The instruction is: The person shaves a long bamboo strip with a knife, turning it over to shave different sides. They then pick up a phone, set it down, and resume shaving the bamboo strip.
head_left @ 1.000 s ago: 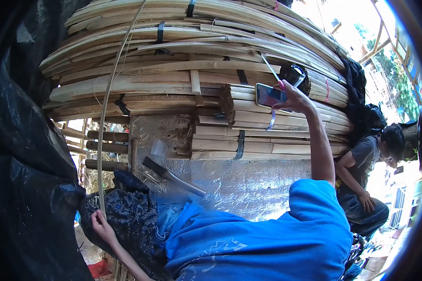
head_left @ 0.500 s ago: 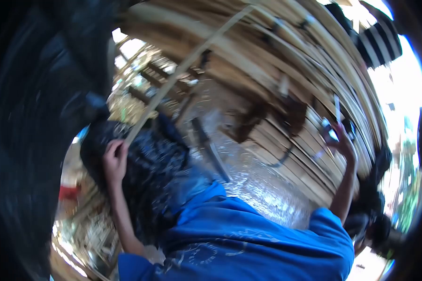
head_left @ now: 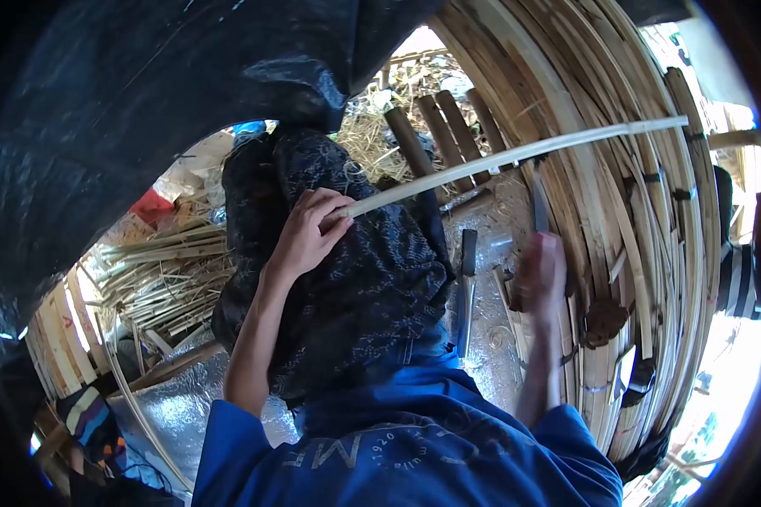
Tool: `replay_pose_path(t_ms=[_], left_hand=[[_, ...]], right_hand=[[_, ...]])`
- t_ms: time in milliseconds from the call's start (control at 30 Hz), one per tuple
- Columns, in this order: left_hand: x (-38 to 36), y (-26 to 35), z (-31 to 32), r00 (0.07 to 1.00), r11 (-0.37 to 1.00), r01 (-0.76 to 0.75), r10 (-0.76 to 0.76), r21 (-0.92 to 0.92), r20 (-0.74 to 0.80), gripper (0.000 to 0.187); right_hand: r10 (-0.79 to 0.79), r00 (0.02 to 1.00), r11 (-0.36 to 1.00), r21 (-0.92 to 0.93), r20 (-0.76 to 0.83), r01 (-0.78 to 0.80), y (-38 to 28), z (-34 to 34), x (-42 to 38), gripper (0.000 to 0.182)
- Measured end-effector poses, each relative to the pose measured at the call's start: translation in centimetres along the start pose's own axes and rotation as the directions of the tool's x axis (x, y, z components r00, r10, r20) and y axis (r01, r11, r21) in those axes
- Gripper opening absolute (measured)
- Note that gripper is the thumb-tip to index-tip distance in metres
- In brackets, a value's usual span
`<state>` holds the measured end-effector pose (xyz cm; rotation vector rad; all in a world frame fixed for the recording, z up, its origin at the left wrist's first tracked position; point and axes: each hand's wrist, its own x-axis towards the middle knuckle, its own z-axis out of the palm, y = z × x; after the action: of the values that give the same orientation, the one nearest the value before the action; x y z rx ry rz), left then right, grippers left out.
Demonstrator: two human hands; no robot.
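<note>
– Silvery floor covering [head_left: 490, 342] is spread beside stacked bundles of split bamboo [head_left: 588, 186], and dark plastic sheeting [head_left: 186, 93] is hung above. What has just changed?

– The right hand [head_left: 545, 266] has been moved away from the phone [head_left: 624, 372] and is now held near the bamboo strip [head_left: 516, 154]. The phone is left propped against the bundles, as far as can be judged from its pale edge.

– And where is the strip itself?

– It is held out on a slant over the patterned dark cloth [head_left: 372, 279], with its near end in the left hand [head_left: 309, 237] and its far end carried across the bundles.

– How are the grips to be described?

– On the left, thumb and fingers are closed together on the strip's near end. On the right, fingers are wrapped round the pink handle of a knife [head_left: 539, 207], though they are blurred. Its blade is pointed toward the strip's underside; whether the two are touching cannot be told.

– What is meant by that change?

– Strip and blade are now brought close together, so the attention of both hands is judged to be given to the strip. The dark-handled tool [head_left: 468, 253] is left lying on the floor covering, untouched by either hand
</note>
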<state>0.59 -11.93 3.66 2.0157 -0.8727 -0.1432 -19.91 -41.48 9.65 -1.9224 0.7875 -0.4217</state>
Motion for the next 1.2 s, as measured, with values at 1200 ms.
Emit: replay_pose_path(t_ms=[1200], left_hand=[[-2.9, -3.6, -2.0, 0.893, 0.879, 0.449, -0.437, -0.158, 0.109, 0.013]], right_hand=[[0.173, 0.806, 0.925, -0.375, 0.566, 0.065, -6.9, 18.5, -2.2, 0.047]])
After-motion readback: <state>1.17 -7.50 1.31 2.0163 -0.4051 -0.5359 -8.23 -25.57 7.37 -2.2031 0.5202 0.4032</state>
